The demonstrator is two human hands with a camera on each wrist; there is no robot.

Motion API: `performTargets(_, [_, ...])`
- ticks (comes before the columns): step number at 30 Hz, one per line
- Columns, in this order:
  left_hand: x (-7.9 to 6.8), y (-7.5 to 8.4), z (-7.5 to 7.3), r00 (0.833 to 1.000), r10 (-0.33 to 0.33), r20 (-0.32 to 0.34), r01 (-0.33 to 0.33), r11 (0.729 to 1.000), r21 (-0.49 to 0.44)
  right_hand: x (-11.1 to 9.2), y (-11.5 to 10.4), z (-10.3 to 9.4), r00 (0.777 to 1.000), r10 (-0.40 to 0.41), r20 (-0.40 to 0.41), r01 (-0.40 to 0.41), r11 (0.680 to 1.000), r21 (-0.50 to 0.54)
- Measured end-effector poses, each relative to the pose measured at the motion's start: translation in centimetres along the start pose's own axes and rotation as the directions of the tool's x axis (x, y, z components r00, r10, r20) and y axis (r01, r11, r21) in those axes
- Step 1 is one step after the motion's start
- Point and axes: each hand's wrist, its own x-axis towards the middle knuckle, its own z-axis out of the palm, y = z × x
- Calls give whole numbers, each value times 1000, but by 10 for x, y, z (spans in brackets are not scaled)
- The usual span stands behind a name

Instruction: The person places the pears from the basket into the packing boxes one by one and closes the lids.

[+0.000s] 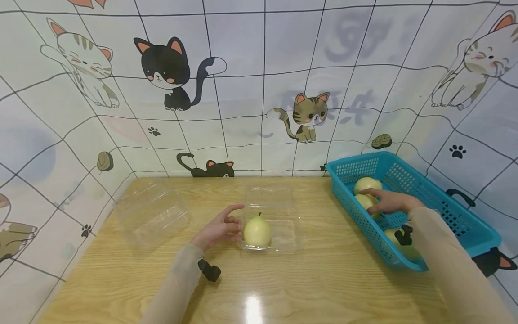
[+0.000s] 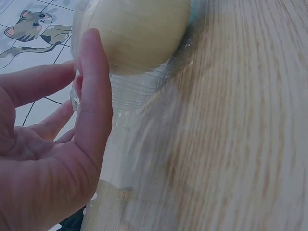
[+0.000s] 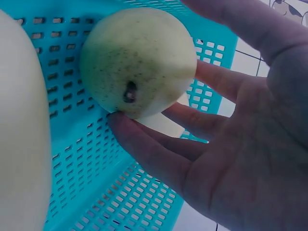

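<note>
A round pale-green pear with a dark stem stands in the left half of a clear plastic clamshell box, whose lid lies back, raised. My left hand rests its loosely bent fingers against the box's left wall. In the left wrist view, fingers touch the plastic beside the pear. Inside the blue basket, my right hand has its fingers curved round another pear. That pear's dark blossom end shows in the right wrist view.
Another clear plastic box lies at the left of the wooden table. More pears are in the basket, one at the back and one at the front. A cat-printed sheet hangs behind the table and along its sides.
</note>
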Motion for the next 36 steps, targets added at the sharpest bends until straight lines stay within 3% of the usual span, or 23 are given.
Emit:
performTargets(5, [0,0,-1,1000,2,4,-2,1000,0,6,5,0,999,-3,-50,0,999,-53])
performTargets(17, [0,2,1,1000,-4,16,3,1000,6,11,22,5,998,7,-67,-1,997,82])
performTargets(25, [1,2,0,999,-19,30,19,1000,-11,14,34,9,999,-3,-37,9,986,164])
performTargets(36, [2,4,-2,1000,-15,12,15,1000,1,18,32,8,995,-33,-90,44,992,118])
